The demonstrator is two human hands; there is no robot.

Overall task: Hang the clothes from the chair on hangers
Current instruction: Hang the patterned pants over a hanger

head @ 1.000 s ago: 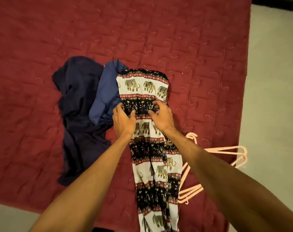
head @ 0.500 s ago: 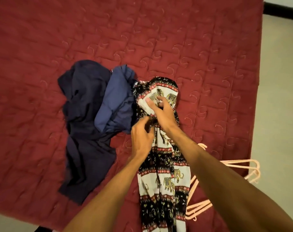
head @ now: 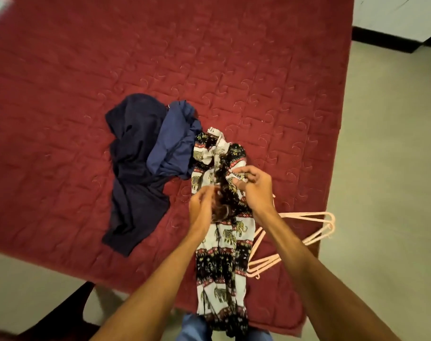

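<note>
Now, both hands are on the elephant-print trousers [head: 224, 242], laid on the bed.
I see the left hand [head: 202, 207] with its grip curled round a bunched dark fold of the trousers. The right hand [head: 255, 190] pinches the cloth just beyond it, grip narrow. The trousers run lengthwise on the red quilt [head: 234, 70], their lower end hanging over the near edge. A navy garment [head: 135, 168] and a blue garment [head: 175, 143] lie crumpled to the left, the blue one touching the trousers. Pink hangers [head: 308, 213] lie to the right, partly hidden by the forearm.
</note>
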